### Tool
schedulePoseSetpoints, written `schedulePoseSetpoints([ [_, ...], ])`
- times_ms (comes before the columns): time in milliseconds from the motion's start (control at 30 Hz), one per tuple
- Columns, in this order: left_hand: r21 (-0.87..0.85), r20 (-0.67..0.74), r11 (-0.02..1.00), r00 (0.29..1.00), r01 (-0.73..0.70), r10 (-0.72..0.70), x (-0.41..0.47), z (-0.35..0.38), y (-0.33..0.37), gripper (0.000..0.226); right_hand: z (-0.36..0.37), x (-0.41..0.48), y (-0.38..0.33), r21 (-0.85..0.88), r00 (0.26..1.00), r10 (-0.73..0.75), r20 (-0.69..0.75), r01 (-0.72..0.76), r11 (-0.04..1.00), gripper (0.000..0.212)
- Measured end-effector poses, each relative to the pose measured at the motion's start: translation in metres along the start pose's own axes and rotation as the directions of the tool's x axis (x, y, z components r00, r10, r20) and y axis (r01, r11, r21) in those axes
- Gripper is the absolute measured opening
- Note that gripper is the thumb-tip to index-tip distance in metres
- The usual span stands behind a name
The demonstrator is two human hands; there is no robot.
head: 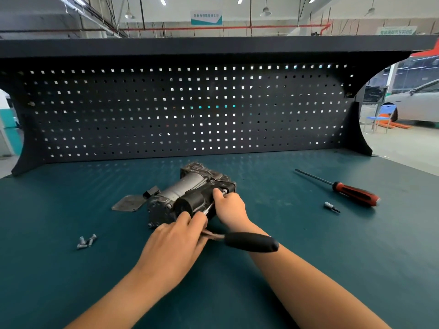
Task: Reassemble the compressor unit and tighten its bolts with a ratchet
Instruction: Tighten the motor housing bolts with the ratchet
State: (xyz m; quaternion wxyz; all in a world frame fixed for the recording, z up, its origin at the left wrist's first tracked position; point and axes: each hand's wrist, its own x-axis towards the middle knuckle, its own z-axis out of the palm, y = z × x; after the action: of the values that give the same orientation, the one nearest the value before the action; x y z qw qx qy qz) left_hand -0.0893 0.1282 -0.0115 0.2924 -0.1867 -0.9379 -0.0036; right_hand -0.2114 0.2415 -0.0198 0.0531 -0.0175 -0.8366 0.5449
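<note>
Dark pegboard (190, 110) backs the teal workbench (332, 269) under ceiling strip lights (162, 0).

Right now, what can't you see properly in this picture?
Head view only:
1. Head of the ratchet: the left hand grips over it; only the black handle shows.
2. Bolt being tightened: the right hand, its fingers curled round the extension bar, covers it on the compressor.
3. The loose bolts: too small to count surely.
4. The hanging sign: lettering too blurred to read.
</note>
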Motion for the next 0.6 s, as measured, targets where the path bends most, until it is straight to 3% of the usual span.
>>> schedulePoseSetpoints([
  [100,-0.171,0.039,0.965,0.980,0.198,-0.194,0.005,-0.002,-0.004,0.012,0.000,-0.001,0.000,0.012,1.000,-0.010,0.014,0.010,1.000,0.040],
  [200,-0.492,0.156,0.798,0.937,0.349,-0.313,0.008,0.005,-0.004,0.018,0.001,-0.002,0.002,0.035,0.999,-0.016,0.027,0.015,0.999,0.035],
  [267,-0.715,0.293,0.513,0.870,0.474,-0.396,0.011,0.003,0.000,0.017,0.001,-0.002,0.002,-0.007,1.000,-0.006,0.014,0.006,1.000,0.037],
  [333,-0.814,0.453,0.132,0.761,0.565,-0.464,0.013,0.001,0.002,0.018,0.001,-0.002,0.001,-0.002,1.000,-0.012,0.016,0.012,1.000,0.038],
  [400,-0.800,0.594,-0.239,0.668,0.551,-0.448,0.017,-0.005,0.001,0.023,0.000,-0.003,0.000,0.027,1.000,-0.006,0.017,0.006,1.000,0.037],
  [467,-0.689,0.708,-0.537,0.611,0.487,-0.355,0.019,-0.010,0.000,0.030,0.000,-0.004,0.001,0.069,1.000,-0.004,0.025,0.003,0.998,0.036],
  [500,-0.640,0.736,-0.613,0.598,0.463,-0.317,0.019,-0.012,-0.001,0.031,0.000,-0.004,0.001,0.083,1.000,-0.004,0.029,0.001,0.997,0.037],
  [533,-0.629,0.742,-0.624,0.597,0.464,-0.304,0.020,-0.013,-0.001,0.030,0.000,-0.005,0.001,0.093,0.999,-0.003,0.033,0.000,0.996,0.037],
  [567,-0.662,0.726,-0.568,0.607,0.489,-0.324,0.020,-0.013,-0.001,0.027,0.000,-0.005,0.002,0.100,0.999,-0.002,0.036,-0.002,0.995,0.037],
  [600,-0.728,0.680,-0.438,0.633,0.527,-0.369,0.020,-0.012,-0.002,0.022,0.000,-0.004,0.001,0.106,0.999,0.002,0.034,-0.006,0.994,0.038],
])
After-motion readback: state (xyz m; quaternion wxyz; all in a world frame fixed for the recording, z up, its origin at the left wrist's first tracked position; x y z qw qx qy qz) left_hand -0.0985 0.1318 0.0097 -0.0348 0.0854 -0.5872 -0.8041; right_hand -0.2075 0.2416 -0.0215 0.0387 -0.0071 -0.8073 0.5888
